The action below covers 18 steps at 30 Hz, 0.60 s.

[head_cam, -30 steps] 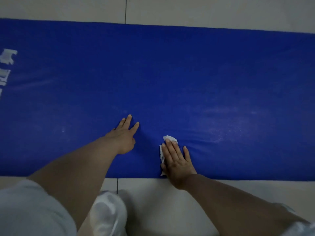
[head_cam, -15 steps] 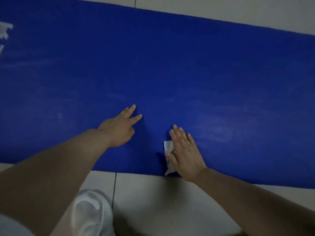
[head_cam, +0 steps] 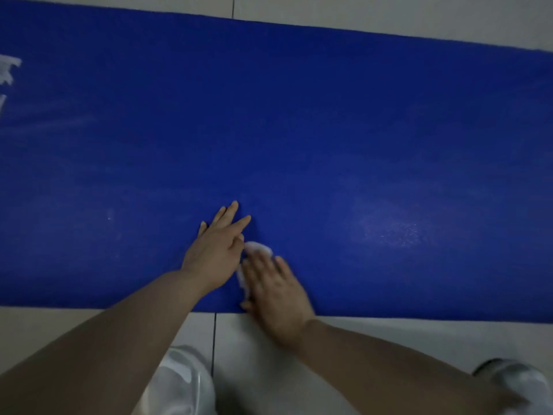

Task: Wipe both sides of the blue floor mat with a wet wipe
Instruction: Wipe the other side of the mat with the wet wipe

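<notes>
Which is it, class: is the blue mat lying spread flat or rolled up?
Spread flat: the blue mat covers the tiled floor edge to edge, with no roll or fold in view.

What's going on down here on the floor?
A person is cleaning a blue floor mat spread flat on the tiled floor. The right hand presses a white wet wipe onto the mat near its close edge, while the left hand lies flat beside it, steadying the mat. Only the upper face shows; nothing is flipped yet.

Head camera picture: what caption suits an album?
Right hand presses a wet wipe on the blue mat; left hand braces.
</notes>
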Motion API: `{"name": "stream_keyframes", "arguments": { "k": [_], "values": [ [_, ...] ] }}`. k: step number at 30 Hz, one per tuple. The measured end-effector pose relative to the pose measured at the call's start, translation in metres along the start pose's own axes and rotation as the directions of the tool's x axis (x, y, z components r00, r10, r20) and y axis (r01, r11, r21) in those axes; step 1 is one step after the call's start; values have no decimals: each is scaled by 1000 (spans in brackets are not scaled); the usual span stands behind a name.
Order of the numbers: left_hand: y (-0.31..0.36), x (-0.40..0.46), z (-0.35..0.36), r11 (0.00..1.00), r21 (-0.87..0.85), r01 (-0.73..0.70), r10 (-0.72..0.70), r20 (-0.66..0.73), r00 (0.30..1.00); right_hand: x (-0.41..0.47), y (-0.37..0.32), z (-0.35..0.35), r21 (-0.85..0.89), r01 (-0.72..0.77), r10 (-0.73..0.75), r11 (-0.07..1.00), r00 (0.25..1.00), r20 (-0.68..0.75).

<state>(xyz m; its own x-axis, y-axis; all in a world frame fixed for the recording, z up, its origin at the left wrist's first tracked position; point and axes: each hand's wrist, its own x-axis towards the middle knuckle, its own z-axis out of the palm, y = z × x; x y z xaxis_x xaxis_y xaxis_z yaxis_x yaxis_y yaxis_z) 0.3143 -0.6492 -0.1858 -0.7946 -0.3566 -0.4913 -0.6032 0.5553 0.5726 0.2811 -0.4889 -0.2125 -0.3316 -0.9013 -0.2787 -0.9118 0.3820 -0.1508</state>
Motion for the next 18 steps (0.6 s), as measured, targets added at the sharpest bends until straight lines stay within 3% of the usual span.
{"name": "stream_keyframes", "arguments": {
  "k": [3, 6, 13, 18],
  "values": [
    [-1, 2, -2, 989, -146, 3, -8, -30, 1000, 30, -44, -7, -90, 184, -176, 979, 981, 83],
    [-2, 1, -2, 995, -104, 0, 1, 7, 1000, 21, -36, -2, -138, 140, -130, 981, 989, 78],
    [-6, -1, 1, 999, 16, -29, 28, 49, 998, -85, 82, 12, -184, 44, -42, 982, 999, 16],
    [-5, 1, -1, 1000, 20, -14, 12, 72, 997, -63, 41, 12, -31, -38, 36, 999, 998, -50]
  ]
}}
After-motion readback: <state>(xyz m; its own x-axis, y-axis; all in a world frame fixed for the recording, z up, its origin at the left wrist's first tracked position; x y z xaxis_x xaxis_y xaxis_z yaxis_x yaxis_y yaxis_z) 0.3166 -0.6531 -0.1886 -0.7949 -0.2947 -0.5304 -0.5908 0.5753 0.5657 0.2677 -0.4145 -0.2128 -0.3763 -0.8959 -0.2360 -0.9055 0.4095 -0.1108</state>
